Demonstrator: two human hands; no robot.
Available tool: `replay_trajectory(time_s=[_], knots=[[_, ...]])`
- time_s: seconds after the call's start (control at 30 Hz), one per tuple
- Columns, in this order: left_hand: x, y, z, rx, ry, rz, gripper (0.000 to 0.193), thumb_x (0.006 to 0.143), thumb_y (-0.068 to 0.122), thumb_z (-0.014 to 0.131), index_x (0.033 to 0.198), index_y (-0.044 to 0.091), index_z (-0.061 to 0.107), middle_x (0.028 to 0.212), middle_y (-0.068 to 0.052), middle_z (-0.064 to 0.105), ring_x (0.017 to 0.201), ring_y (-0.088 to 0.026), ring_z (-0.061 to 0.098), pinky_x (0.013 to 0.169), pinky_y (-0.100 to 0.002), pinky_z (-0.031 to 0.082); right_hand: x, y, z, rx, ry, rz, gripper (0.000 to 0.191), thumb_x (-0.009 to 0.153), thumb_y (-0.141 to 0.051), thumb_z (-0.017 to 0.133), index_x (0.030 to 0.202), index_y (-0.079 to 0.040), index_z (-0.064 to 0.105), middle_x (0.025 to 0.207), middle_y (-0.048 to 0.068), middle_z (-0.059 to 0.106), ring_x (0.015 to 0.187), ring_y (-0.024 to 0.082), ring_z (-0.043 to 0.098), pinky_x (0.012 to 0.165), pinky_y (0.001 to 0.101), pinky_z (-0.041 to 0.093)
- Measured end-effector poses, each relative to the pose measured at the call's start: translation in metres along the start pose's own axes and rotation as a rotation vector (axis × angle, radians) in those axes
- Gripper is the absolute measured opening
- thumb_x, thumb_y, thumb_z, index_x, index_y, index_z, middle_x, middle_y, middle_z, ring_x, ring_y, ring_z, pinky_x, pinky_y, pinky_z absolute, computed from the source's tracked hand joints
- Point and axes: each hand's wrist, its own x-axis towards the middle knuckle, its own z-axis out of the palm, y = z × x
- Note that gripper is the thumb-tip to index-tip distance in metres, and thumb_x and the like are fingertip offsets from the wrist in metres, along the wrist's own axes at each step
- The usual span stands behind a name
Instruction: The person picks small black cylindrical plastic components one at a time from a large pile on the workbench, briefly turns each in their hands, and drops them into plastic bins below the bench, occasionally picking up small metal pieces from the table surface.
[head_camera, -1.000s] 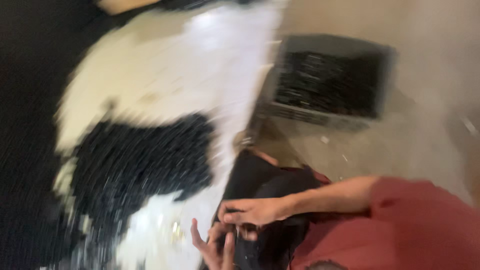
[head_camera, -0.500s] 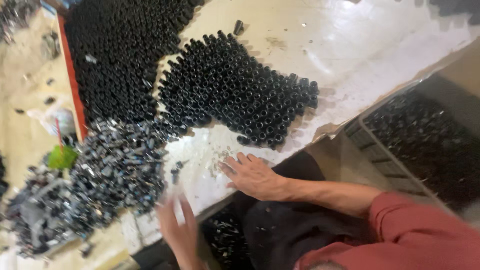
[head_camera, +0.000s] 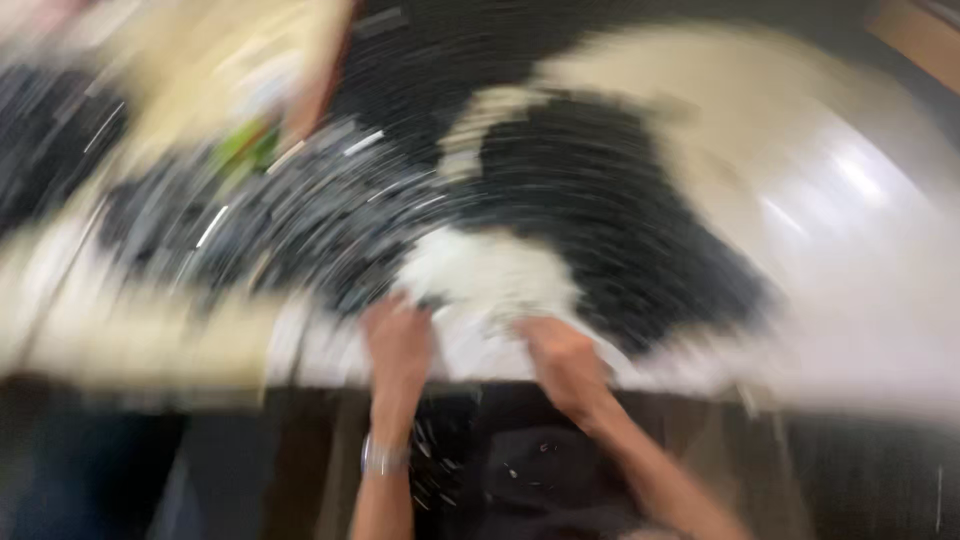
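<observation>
The view is badly blurred by head motion. My left hand (head_camera: 398, 345) and my right hand (head_camera: 562, 362) both rest at the near edge of a white table top (head_camera: 860, 260), close to a bare white patch between them. Beyond the hands spreads a dense mass of small black bottle-like pieces (head_camera: 610, 200), and a looser heap of dark pieces (head_camera: 270, 225) lies to the left. A bracelet (head_camera: 385, 458) circles my left wrist. Whether either hand holds anything is lost in the blur.
A green object (head_camera: 245, 145) shows at the upper left beside a reddish-edged tray (head_camera: 325, 85). Below the table edge a dark container (head_camera: 500, 470) sits between my arms.
The camera has swung, so the table now fills the view head-on. Both hands have come up onto the table's near edge, closer together than before.
</observation>
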Motion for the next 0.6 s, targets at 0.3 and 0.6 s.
replay_trajectory(time_s=[0.3, 0.6], knots=[[-0.068, -0.047, -0.005, -0.268, 0.196, -0.278, 0.029, 0.091, 0.032, 0.071, 0.113, 0.014, 0.072, 0.103, -0.006, 0.076, 0.091, -0.026, 0.068, 0.09, -0.044, 0.05, -0.019, -0.059, 0.047, -0.109, -0.13, -0.026, 0.017, 0.096, 0.002, 0.075, 0.111, -0.006, 0.076, 0.089, 0.013, 0.068, 0.073, 0.027, 0.062, 0.067, 0.0393, 0.049], [-0.079, -0.05, 0.029, -0.377, 0.247, -0.356, 0.035, 0.093, 0.032, 0.07, 0.128, 0.026, 0.066, 0.103, 0.002, 0.073, 0.101, -0.016, 0.067, 0.101, -0.032, 0.053, -0.054, 0.03, 0.074, -0.045, -0.118, -0.13, 0.023, 0.096, 0.011, 0.067, 0.117, 0.005, 0.072, 0.109, 0.021, 0.066, 0.078, 0.025, 0.063, 0.067, 0.0308, 0.051]])
